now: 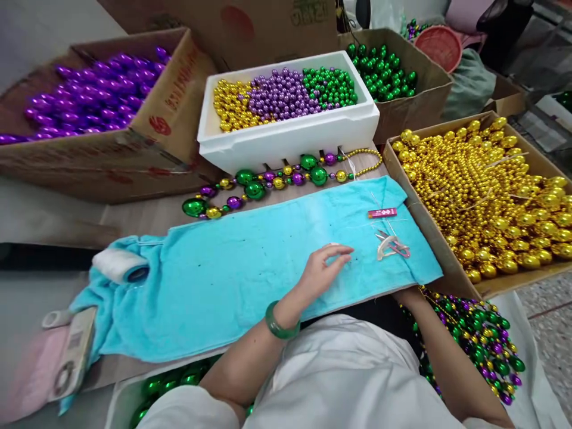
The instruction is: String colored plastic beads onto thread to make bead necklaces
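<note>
My left hand [324,271], with a green bangle [281,322] on its wrist, is over the turquoise towel [250,262]. Its fingers are loosely curved and apart, and I see nothing between them. To its right on the towel lie thread snips [393,245] with pink and white handles, and a small magenta packet [382,213] near some loose thread. My right hand [409,296] is at the towel's near right edge; the edge hides its fingers. Beside that wrist hang strands of green, purple and gold beads [482,333].
A bead necklace [254,189] lies behind the towel, before a white foam box [290,140] of sorted beads. Cardboard boxes hold purple beads [102,95], green beads [384,74] and gold beads [473,190]. A thread spool [120,266] and a phone [74,354] are at left.
</note>
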`<state>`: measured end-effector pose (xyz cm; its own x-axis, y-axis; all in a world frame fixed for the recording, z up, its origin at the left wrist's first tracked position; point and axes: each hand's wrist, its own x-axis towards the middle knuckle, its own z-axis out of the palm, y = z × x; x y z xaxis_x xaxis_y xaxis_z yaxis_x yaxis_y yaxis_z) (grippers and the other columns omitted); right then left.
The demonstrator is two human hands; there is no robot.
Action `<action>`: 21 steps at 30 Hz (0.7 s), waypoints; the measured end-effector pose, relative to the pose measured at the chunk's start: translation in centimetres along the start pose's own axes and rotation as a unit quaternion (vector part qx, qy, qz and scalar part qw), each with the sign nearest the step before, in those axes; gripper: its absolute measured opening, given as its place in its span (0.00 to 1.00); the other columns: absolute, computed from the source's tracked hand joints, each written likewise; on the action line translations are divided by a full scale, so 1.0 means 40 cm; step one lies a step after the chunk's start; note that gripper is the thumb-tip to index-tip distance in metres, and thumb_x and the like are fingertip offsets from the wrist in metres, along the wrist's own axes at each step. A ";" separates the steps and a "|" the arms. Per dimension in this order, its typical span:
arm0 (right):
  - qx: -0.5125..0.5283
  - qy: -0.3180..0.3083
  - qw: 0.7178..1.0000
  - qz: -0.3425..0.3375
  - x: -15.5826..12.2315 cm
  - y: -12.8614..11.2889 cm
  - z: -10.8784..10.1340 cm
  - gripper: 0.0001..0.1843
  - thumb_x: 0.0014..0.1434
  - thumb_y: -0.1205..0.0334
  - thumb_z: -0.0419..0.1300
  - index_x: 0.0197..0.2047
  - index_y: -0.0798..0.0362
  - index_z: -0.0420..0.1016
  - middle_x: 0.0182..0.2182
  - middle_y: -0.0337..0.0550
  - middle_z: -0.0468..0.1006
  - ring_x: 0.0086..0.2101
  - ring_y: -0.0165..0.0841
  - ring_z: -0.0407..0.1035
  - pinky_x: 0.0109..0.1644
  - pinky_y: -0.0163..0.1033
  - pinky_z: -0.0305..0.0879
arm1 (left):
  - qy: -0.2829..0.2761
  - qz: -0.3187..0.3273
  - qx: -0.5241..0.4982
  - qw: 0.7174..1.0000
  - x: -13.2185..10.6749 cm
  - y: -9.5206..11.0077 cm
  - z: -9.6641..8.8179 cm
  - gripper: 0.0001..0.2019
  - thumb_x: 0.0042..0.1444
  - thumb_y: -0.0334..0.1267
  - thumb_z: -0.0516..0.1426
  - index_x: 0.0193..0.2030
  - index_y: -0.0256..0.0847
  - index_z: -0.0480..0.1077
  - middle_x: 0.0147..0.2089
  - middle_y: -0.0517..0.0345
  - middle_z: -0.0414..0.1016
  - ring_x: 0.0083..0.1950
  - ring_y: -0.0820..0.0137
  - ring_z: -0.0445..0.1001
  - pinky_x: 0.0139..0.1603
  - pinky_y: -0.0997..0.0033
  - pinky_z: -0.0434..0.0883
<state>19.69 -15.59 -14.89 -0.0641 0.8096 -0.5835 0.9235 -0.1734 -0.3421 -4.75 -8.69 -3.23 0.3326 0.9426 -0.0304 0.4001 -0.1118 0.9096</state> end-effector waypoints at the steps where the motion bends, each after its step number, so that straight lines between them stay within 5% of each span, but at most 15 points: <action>1: -0.008 -0.014 1.000 0.005 -0.014 0.002 -0.010 0.18 0.57 0.64 0.54 0.48 0.53 0.78 0.46 0.55 0.80 0.49 0.45 0.72 0.52 0.45 0.63 | 0.008 -0.011 0.009 1.000 -0.001 -0.012 -0.016 0.11 0.59 0.41 0.56 0.42 0.41 0.77 0.42 0.53 0.79 0.45 0.68 0.76 0.49 0.67 0.72; 4: -0.021 -0.054 0.998 0.012 -0.090 0.014 -0.061 0.14 0.56 0.67 0.54 0.42 0.55 0.79 0.41 0.58 0.81 0.43 0.46 0.74 0.45 0.44 0.65 | 0.030 -0.032 0.043 0.998 -0.009 -0.048 -0.054 0.11 0.59 0.42 0.56 0.41 0.41 0.78 0.41 0.54 0.79 0.45 0.68 0.76 0.49 0.66 0.72; 7: -0.012 -0.074 0.997 -0.021 -0.177 0.012 -0.143 0.09 0.56 0.66 0.55 0.32 0.53 0.77 0.32 0.50 0.81 0.34 0.40 0.74 0.38 0.39 0.64 | 0.048 -0.031 0.073 0.996 -0.011 -0.071 -0.074 0.11 0.59 0.42 0.55 0.40 0.40 0.77 0.41 0.54 0.79 0.44 0.68 0.76 0.51 0.65 0.71; 10: 0.064 -0.001 0.993 -0.098 -0.209 -0.016 -0.241 0.11 0.61 0.62 0.51 0.32 0.51 0.74 0.31 0.43 0.79 0.32 0.35 0.72 0.37 0.36 0.63 | 0.052 -0.002 0.114 0.992 0.008 -0.073 -0.075 0.11 0.60 0.41 0.54 0.40 0.41 0.77 0.41 0.55 0.79 0.44 0.68 0.75 0.50 0.65 0.71; 15: 0.061 0.249 0.966 -0.032 -0.103 -0.092 -0.364 0.12 0.61 0.59 0.52 0.36 0.53 0.75 0.30 0.45 0.78 0.30 0.36 0.71 0.33 0.36 0.59 | 0.004 0.085 0.245 0.966 0.103 -0.051 -0.030 0.10 0.61 0.36 0.53 0.43 0.39 0.76 0.41 0.52 0.77 0.45 0.66 0.73 0.51 0.63 0.70; 21: -0.055 0.349 0.935 0.024 0.028 -0.152 -0.430 0.16 0.63 0.64 0.48 0.41 0.56 0.77 0.39 0.52 0.78 0.36 0.39 0.71 0.34 0.38 0.56 | -0.082 0.111 0.414 0.900 0.220 -0.009 0.059 0.12 0.64 0.34 0.50 0.46 0.36 0.74 0.45 0.49 0.74 0.48 0.63 0.68 0.49 0.64 0.68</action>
<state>20.53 -3.98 -0.79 0.2060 0.9777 0.0397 0.9549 -0.1920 -0.2266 0.03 -1.10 -4.79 0.5777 0.8162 -0.0092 0.7843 -0.5519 0.2835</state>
